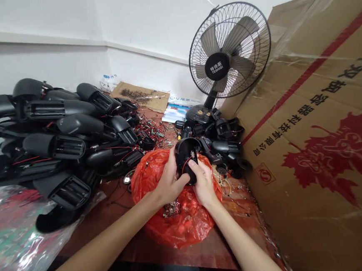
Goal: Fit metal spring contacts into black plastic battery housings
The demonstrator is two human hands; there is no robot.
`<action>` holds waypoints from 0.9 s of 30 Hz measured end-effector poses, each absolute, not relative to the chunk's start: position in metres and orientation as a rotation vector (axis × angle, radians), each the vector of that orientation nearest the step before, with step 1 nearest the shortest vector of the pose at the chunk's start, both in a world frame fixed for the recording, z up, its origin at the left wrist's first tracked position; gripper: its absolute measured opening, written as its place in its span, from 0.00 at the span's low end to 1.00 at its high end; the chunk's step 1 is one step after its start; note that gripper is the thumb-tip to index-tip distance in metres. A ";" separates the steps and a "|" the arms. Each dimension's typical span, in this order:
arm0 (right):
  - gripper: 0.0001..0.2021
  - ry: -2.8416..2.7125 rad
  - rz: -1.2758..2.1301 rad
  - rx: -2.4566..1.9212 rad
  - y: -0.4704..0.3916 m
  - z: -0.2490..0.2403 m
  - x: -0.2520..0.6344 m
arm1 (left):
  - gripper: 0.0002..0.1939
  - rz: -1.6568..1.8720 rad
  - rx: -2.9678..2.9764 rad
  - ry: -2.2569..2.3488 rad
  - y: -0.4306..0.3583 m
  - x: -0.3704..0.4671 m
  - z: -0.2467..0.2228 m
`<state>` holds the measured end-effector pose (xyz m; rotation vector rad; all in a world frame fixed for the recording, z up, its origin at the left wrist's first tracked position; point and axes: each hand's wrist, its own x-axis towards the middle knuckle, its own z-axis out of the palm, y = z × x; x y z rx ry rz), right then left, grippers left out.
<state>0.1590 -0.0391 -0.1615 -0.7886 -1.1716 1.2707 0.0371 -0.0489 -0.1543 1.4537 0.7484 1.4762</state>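
Above a red plastic bag (148,229) on the table, my two hands hold a black plastic housing (184,150) with a curved hollow shell and a red wire inside. My left hand (173,178) wraps its left side, thumb across the near end. On the other side my right hand (202,183) grips it, its thumb by the red wire and a small metal part. Small metallic pieces (172,209) lie in the open bag below. What the right fingertips press on is partly hidden.
Many similar black housings with battery slots (70,147) are heaped at left, more (225,145) at right. A fan (219,65) stands behind. A large cardboard box (315,183) walls the right side. Wires and small circuit boards (156,129) litter the back; a clear bag (13,231) lies front left.
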 end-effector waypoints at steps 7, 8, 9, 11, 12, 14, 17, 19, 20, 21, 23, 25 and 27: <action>0.22 -1.067 1.695 -0.665 -0.043 -0.149 0.155 | 0.37 1.106 0.971 0.560 -0.041 0.024 -0.131; 0.24 -1.068 1.793 -0.617 -0.044 -0.147 0.155 | 0.39 1.029 0.907 0.539 -0.040 0.023 -0.128; 0.24 -1.068 1.879 -0.574 -0.044 -0.146 0.156 | 0.39 1.001 0.857 0.528 -0.039 0.022 -0.125; 0.25 -1.055 2.002 -0.522 -0.044 -0.143 0.158 | 0.34 1.082 0.775 0.539 -0.037 0.020 -0.122; 0.24 -1.045 2.028 -0.517 -0.043 -0.143 0.159 | 0.31 1.167 0.740 0.548 -0.036 0.020 -0.121; 0.24 -1.045 1.999 -0.539 -0.043 -0.142 0.161 | 0.29 1.338 0.697 0.565 -0.033 0.020 -0.121; 0.27 -1.109 1.854 -0.611 -0.042 -0.145 0.161 | 0.29 1.559 0.693 0.664 -0.029 0.019 -0.122; 0.30 -1.178 1.716 -0.683 -0.043 -0.148 0.158 | 0.27 1.682 0.708 0.777 -0.027 0.018 -0.123; 0.28 -1.212 1.640 -0.722 -0.043 -0.149 0.156 | 0.26 1.727 0.720 0.829 -0.027 0.019 -0.124; 0.25 -1.243 1.565 -0.761 -0.043 -0.151 0.154 | 0.25 1.751 0.737 0.872 -0.027 0.019 -0.125; 0.21 -1.275 1.451 -0.828 -0.043 -0.153 0.152 | 0.24 1.733 0.769 0.915 -0.026 0.019 -0.128; 0.25 -1.261 1.400 -0.873 -0.043 -0.154 0.152 | 0.23 1.660 0.765 0.881 -0.025 0.020 -0.131; 0.26 -1.239 1.389 -0.902 -0.043 -0.153 0.153 | 0.24 1.561 0.728 0.794 -0.023 0.020 -0.133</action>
